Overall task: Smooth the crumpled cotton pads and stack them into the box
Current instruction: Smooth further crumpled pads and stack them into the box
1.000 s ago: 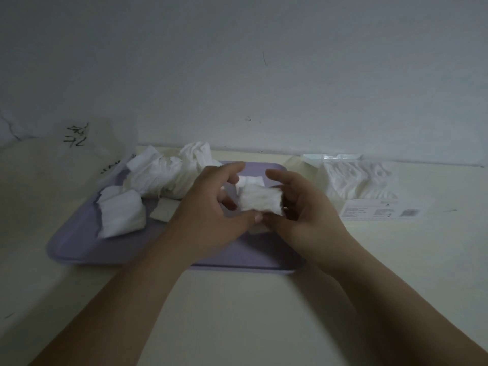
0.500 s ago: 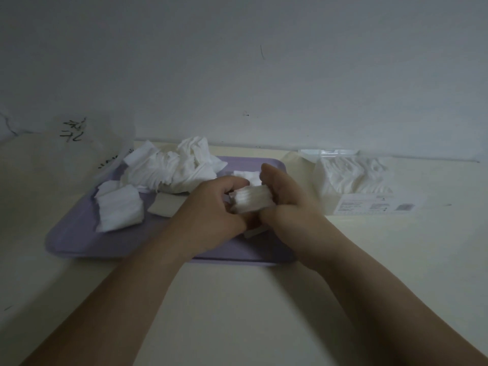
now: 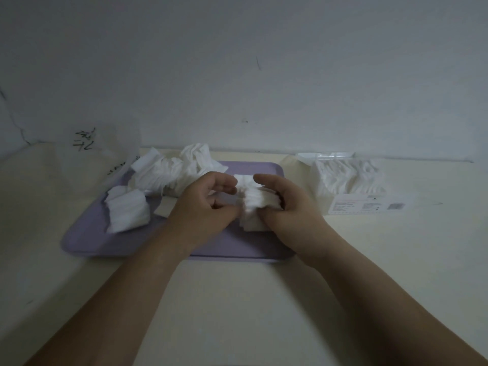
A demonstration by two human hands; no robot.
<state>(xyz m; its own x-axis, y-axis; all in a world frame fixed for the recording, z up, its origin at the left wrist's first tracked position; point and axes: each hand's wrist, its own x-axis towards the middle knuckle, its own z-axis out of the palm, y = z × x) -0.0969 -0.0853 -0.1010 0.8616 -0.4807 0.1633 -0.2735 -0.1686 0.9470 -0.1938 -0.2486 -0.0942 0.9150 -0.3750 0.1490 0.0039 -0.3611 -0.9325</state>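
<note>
Both hands are on a small wad of cotton pads (image 3: 257, 204), held just above the lilac tray (image 3: 87, 241). The right hand (image 3: 287, 207) curls its fingers round the wad's right end, while the left hand (image 3: 208, 204) pinches the left edge with bent fingers. The stuff looks feather-light, soft and springy, likely to fan apart, so I'd take it flat by two opposite edges and press gently. More crumpled pads (image 3: 174, 173) heap at the tray's back. The clear box (image 3: 351, 186), partly filled, sits to the right on the pale table (image 3: 237, 299) against a bare grey wall (image 3: 237, 62) in dim light.
</note>
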